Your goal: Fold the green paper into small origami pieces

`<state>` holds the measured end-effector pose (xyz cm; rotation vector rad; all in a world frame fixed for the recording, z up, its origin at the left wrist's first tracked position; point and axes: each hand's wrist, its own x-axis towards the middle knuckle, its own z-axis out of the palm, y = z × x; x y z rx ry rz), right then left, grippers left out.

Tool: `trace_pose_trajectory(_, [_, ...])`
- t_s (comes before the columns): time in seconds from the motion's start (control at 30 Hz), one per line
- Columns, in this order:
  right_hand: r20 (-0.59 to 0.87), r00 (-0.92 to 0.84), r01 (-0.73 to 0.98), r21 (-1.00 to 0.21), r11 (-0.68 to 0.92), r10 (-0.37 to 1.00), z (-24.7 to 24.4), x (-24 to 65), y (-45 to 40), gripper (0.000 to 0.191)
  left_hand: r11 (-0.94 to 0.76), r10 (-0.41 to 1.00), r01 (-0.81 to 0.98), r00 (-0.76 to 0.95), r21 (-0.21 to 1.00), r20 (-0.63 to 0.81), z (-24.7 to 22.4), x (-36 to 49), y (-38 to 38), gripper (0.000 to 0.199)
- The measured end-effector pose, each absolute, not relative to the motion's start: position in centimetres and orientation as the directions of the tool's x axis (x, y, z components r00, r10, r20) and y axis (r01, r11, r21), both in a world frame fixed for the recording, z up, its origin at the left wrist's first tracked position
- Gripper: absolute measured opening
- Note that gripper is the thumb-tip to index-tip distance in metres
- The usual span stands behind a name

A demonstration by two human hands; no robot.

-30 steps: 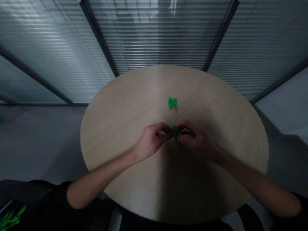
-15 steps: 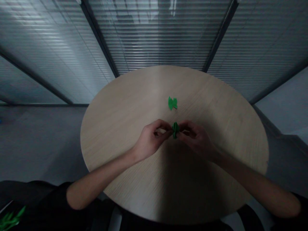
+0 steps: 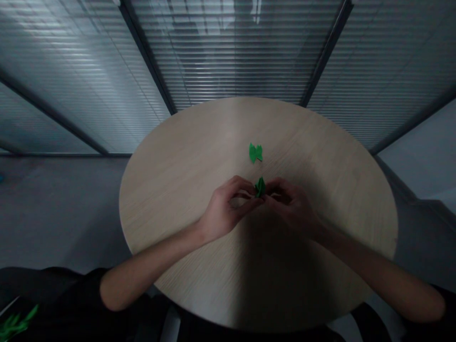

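A small green folded piece (image 3: 260, 186), which looks like paper or felt with upright layers, is pinched between my two hands above the middle of the table. My left hand (image 3: 231, 204) grips it from the left, its thumb stretched along the near lower edge. From the right, my right hand (image 3: 290, 202) holds it with thumb and fingers closed on the other side. Just beyond them a flat green leaf-like piece (image 3: 255, 152) with two lobes lies on the wood, touched by neither hand.
The round light-wood table (image 3: 192, 294) fills the middle, with a dark shadow under my right arm. Glass partitions with blinds (image 3: 235, 57) rise behind its far edge. At the lower left, a bright green leafy shape (image 3: 17, 325) shows against dark fabric.
My left thumb has slid right along the near edge of the green folded piece. The piece has tilted slightly and shifted a little away from me. The piece on the table is unmoved.
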<state>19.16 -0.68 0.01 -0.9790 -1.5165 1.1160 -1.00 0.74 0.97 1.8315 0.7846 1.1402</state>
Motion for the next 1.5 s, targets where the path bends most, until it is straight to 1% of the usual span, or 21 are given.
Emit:
trace_pose_trajectory(0.1, [0.275, -0.17, 0.025, -0.959, 0.284, 0.946, -0.2, 19.2, -0.7, 0.012, -0.56, 0.784, 0.115, 0.393, 0.821, 0.48, 1.0, -1.1, 0.9, 0.004])
trace_pose_trajectory(0.23, [0.329, -0.154, 0.008, -0.943, 0.334, 0.932, -0.1, 19.2, -0.7, 0.013, -0.612, 0.764, 0.177, 0.384, 0.771, 0.518, 1.1, -1.3, 0.9, 0.007])
trace_pose_trajectory(0.47, [0.428, -0.149, 0.123, -0.886, 0.446, 0.891, 0.4, 19.2, -0.8, 0.012, -0.62, 0.76, 0.192, 0.388, 0.761, 0.522, 1.1, -1.3, 0.7, 0.013])
trace_pose_trajectory(0.63, [0.517, -0.138, 0.215, -0.817, 0.535, 0.845, 0.5, 19.3, -0.9, 0.013, -0.611, 0.765, 0.202, 0.402, 0.765, 0.504, 1.1, -1.3, 0.7, 0.014])
trace_pose_trajectory(0.7, [0.52, -0.127, 0.225, -0.814, 0.535, 0.845, 0.5, 19.3, -0.9, 0.013, -0.613, 0.762, 0.2, 0.405, 0.764, 0.505, 1.1, -1.3, 0.7, 0.013])
trace_pose_trajectory(0.8, [0.472, -0.132, 0.157, -0.858, 0.489, 0.872, 0.5, 19.3, -0.9, 0.012, -0.605, 0.767, 0.189, 0.401, 0.774, 0.502, 1.3, -1.3, 0.7, 0.011])
trace_pose_trajectory(0.93, [0.43, -0.148, 0.084, -0.892, 0.445, 0.891, 0.8, 19.2, -1.0, 0.014, -0.539, 0.805, 0.177, 0.398, 0.824, 0.441, 1.4, -1.3, 0.8, 0.01])
trace_pose_trajectory(1.07, [0.409, -0.146, 0.053, -0.906, 0.42, 0.901, 0.9, 19.1, -1.0, 0.012, -0.477, 0.833, 0.154, 0.393, 0.865, 0.389, 1.3, -1.3, 0.8, 0.01])
trace_pose_trajectory(1.2, [0.395, -0.141, 0.066, -0.911, 0.407, 0.908, 0.6, 19.0, -1.1, 0.014, -0.466, 0.834, 0.14, 0.399, 0.873, 0.381, 1.2, -1.3, 0.7, 0.011])
trace_pose_trajectory(1.4, [0.473, -0.137, 0.173, -0.853, 0.492, 0.87, 0.7, 18.9, -1.2, 0.011, -0.458, 0.838, 0.155, 0.404, 0.875, 0.367, 1.2, -1.2, 0.6, 0.011])
trace_pose_trajectory(1.5, [0.482, -0.131, 0.181, -0.847, 0.499, 0.866, 0.9, 18.8, -1.2, 0.011, -0.462, 0.84, 0.162, 0.396, 0.872, 0.372, 1.2, -1.2, 0.6, 0.009])
